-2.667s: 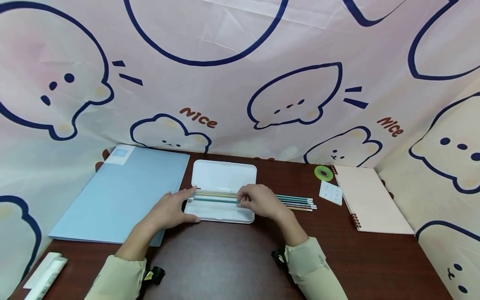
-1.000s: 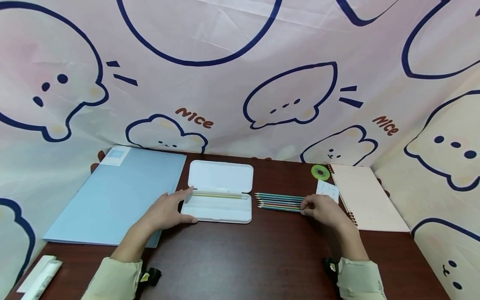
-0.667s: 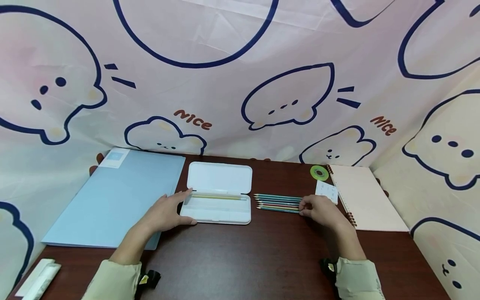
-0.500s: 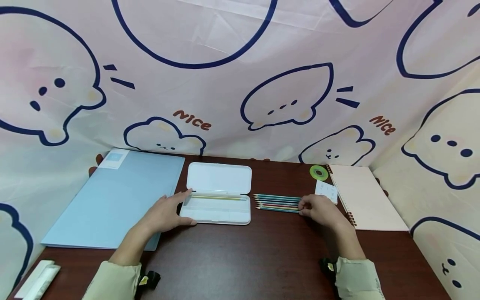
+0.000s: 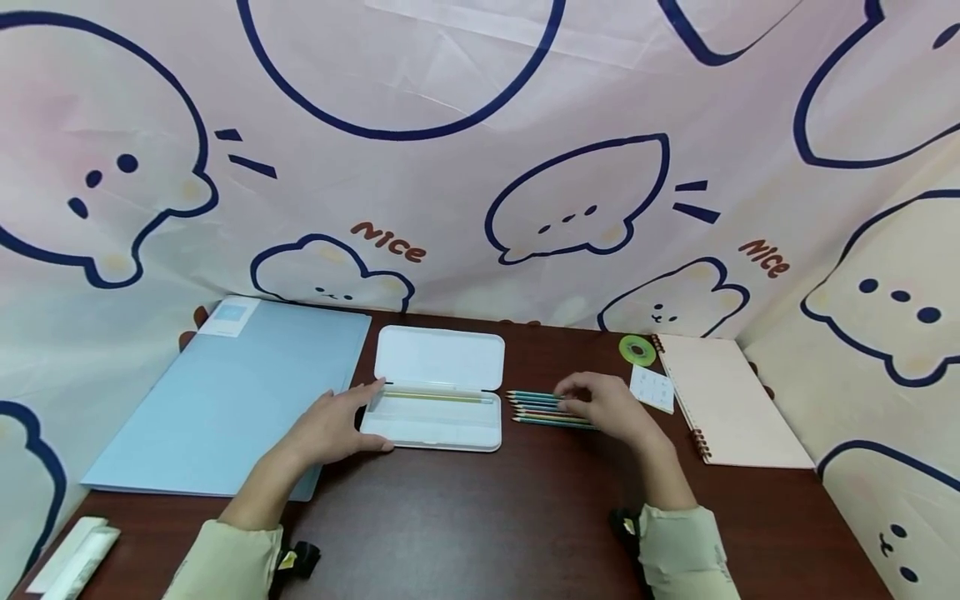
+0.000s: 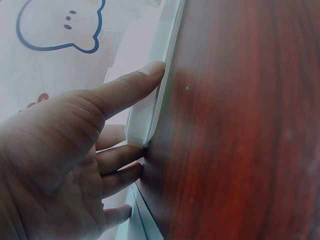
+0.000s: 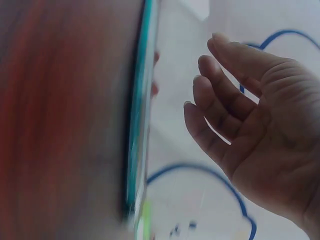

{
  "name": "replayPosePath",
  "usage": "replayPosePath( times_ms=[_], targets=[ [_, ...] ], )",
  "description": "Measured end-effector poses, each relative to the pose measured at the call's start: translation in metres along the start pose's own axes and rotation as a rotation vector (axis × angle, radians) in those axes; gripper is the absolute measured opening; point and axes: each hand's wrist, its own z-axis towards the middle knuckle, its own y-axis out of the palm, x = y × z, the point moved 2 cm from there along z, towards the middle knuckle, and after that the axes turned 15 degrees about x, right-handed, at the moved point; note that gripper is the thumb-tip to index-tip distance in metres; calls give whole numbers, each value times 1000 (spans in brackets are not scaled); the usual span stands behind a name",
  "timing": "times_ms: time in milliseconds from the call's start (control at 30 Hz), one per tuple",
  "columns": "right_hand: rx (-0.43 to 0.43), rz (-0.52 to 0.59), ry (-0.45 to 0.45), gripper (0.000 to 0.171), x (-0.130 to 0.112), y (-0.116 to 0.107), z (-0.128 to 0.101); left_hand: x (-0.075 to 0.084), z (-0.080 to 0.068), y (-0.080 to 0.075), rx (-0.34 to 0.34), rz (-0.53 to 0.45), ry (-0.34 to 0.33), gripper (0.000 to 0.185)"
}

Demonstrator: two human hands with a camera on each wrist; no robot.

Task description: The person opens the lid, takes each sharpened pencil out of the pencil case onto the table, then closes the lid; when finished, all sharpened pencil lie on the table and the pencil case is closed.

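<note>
An opened white pencil case (image 5: 438, 429) lies on the dark table, its lid (image 5: 440, 357) folded back. Along its hinge side lies a thin yellowish pencil (image 5: 438, 397). My left hand (image 5: 330, 427) rests on the case's left end, thumb on the front edge and index finger near the hinge. In the left wrist view the thumb and fingertips touch the case. Right of the case, several pencils (image 5: 534, 408) lie side by side, tips toward the case. Over their right ends hovers my right hand (image 5: 607, 407), fingers loosely bent; in the right wrist view it holds nothing.
A blue folder (image 5: 247, 400) lies left of the case, partly under the left hand. At the right are a spiral notebook (image 5: 738, 404), a small white card (image 5: 652, 388) and a green round roll (image 5: 637, 350). White packets (image 5: 82, 554) lie front left.
The right hand took a green pencil from the case to the row at the right, let go, and has now risen and moved left over the pencils. The left hand stays on the case.
</note>
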Motion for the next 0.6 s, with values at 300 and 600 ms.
replayPosePath(
  times_ms=[300, 600],
  targets=[
    [-123, 9, -124, 21, -68, 52, 29, 3, -1, 4, -6, -15, -5, 97],
    [-206, -36, -128, 32, -94, 84, 36, -3, 0, 2, 7, 9, -12, 99]
  ],
)
